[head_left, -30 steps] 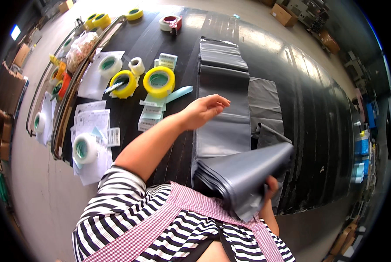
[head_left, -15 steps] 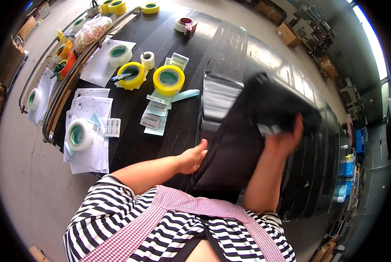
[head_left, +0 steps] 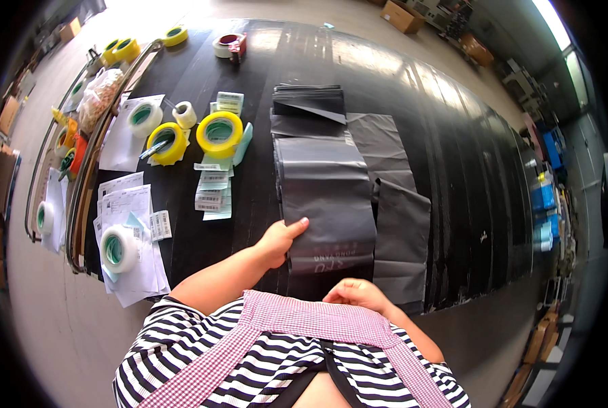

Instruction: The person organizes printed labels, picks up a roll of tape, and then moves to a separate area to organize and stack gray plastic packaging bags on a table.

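A stack of black plastic mailing bags [head_left: 324,197] lies before me on the black table, its top bag glossy with pale print at the near end. My left hand [head_left: 280,243] holds the stack's left edge, thumb on top and the other fingers mostly hidden at the side. Close to my body, just below the near end of the stack, my right hand [head_left: 358,294] has its fingers curled in; whether a bag edge is pinched in them is hidden. Flat to the right of the stack rests a creased dark plastic bag [head_left: 402,238], partly covered by it.
Left of the bags are yellow tape rolls [head_left: 219,134], barcode labels [head_left: 212,197], printed sheets [head_left: 130,204] and a clear tape roll [head_left: 119,249]. A red tape dispenser [head_left: 236,47] stands at the far side. A metal rail [head_left: 79,197] runs along the table's left edge.
The dark plastic that my right hand held up, folded and blurred, is now down flat at the right. My right hand has come back toward my body. My left hand stays at the stack's left edge.
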`<state>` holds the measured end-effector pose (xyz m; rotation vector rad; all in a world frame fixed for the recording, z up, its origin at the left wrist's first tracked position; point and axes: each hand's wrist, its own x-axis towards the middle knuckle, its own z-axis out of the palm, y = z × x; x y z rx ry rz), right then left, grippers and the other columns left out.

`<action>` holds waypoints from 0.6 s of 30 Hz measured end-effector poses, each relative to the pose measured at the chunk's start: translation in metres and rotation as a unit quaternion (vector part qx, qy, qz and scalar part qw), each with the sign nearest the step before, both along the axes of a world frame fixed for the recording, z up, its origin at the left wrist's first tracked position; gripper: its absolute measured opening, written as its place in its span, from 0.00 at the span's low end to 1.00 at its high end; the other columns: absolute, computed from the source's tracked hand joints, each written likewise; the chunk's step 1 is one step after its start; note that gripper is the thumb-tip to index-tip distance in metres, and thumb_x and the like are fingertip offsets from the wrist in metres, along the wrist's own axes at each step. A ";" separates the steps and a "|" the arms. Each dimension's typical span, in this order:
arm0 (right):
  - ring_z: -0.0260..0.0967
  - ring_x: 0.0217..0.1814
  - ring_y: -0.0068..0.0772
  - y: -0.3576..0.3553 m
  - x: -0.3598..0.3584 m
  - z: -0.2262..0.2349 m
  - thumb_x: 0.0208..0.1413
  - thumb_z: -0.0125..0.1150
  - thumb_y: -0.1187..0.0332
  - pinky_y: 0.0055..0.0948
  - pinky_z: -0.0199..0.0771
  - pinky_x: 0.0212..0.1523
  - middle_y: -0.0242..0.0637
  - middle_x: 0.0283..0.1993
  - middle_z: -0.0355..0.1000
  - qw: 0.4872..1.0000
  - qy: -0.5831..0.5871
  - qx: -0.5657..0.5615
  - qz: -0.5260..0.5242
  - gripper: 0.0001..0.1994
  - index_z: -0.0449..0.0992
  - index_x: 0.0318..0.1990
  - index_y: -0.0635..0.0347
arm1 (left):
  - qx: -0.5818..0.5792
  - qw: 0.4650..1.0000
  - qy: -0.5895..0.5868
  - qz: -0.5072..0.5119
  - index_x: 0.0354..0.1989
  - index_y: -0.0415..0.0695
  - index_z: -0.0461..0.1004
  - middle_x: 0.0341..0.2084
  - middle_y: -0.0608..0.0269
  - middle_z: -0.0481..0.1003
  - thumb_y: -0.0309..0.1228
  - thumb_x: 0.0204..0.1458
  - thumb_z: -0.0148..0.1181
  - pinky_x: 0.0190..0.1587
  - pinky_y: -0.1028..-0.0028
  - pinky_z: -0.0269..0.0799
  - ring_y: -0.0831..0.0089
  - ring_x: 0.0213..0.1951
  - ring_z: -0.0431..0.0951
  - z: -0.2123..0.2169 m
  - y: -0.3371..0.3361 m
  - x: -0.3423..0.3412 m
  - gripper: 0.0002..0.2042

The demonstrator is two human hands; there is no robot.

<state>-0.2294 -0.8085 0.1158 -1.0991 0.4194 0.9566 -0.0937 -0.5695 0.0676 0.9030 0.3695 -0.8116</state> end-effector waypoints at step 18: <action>0.59 0.72 0.38 0.046 0.025 0.014 0.58 0.57 0.38 0.43 0.58 0.72 0.35 0.69 0.63 0.825 -0.365 0.309 -0.301 0.40 0.60 0.70 0.55 | 0.132 0.755 -0.612 -0.195 0.56 0.37 0.69 0.48 0.47 0.76 0.30 0.48 0.68 0.55 0.63 0.71 0.56 0.50 0.76 0.155 -0.010 -0.044 0.26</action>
